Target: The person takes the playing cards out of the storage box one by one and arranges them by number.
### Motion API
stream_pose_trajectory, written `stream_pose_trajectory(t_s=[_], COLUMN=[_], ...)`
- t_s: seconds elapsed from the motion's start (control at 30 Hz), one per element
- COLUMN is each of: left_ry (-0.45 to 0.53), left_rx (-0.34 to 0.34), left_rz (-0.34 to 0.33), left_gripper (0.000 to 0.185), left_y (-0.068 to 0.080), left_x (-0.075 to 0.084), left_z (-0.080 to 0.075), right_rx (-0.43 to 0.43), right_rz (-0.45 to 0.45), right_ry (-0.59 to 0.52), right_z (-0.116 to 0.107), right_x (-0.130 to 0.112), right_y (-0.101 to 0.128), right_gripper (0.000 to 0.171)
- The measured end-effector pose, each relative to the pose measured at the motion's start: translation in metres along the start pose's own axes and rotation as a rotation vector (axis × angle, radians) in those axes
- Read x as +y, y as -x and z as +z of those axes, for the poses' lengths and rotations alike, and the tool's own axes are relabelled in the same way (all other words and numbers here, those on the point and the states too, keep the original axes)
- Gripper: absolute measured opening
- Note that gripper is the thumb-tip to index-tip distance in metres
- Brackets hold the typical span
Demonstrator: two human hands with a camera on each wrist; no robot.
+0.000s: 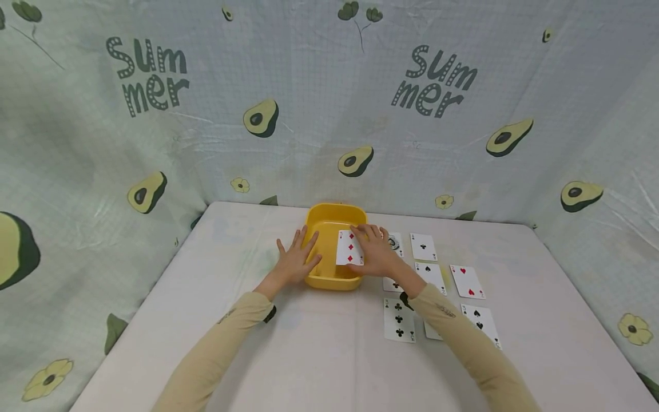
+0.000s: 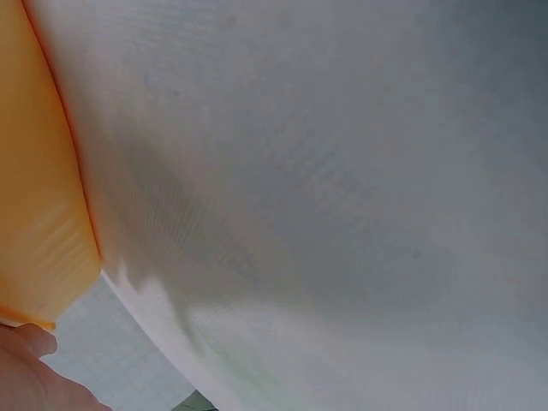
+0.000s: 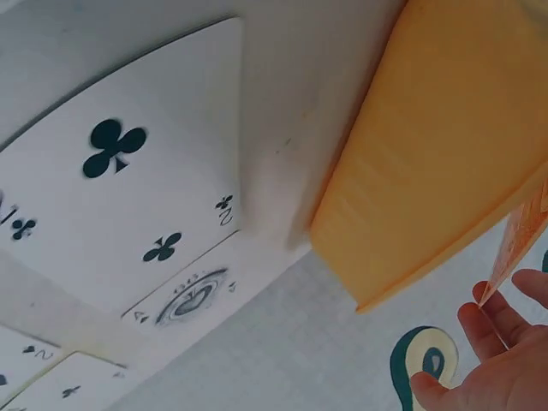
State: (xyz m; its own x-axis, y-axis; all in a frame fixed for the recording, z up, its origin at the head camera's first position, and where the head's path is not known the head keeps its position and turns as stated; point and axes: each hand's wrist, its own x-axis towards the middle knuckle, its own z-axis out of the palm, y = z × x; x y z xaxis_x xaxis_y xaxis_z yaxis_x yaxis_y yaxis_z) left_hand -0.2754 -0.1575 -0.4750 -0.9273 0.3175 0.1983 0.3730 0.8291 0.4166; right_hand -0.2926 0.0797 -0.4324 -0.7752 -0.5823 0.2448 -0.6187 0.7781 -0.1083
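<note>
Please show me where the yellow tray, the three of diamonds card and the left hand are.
yellow tray [image 1: 329, 214], head view, far inner wall.
three of diamonds card [image 1: 350, 248], head view, middle pip.
left hand [image 1: 294, 262], head view, back of the hand.

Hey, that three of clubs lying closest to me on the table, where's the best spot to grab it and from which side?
The three of clubs lies flat and face up on the table, so there is nothing to wrap fingers round. Its near short edge and left long edge look free, while another card sits close on the right. Probably best to come from above at the near edge, slide a fingertip under, then pinch it.
</note>
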Motion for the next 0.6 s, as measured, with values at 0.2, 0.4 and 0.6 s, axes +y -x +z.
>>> stream_pose_trajectory(t_s=[0.2, 0.4, 0.6], left_ry=[-0.037, -0.1, -0.085], left_rx=[-0.032, -0.061, -0.049], left_rz=[-0.044, -0.047, -0.031], left_gripper=[0.06, 0.061, 0.06], left_y=[0.002, 0.002, 0.002], left_x=[0.011, 0.012, 0.012], left_z=[-0.008, -0.011, -0.011], right_rx=[0.003, 0.012, 0.044], right_rz=[0.006, 0.013, 0.007], right_ry=[-0.039, -0.089, -0.095], right_z=[-0.009, -0.02, -0.028], right_x=[0.005, 0.009, 0.017], right_y=[0.015, 0.032, 0.053], right_gripper=[0.091, 0.093, 0.095])
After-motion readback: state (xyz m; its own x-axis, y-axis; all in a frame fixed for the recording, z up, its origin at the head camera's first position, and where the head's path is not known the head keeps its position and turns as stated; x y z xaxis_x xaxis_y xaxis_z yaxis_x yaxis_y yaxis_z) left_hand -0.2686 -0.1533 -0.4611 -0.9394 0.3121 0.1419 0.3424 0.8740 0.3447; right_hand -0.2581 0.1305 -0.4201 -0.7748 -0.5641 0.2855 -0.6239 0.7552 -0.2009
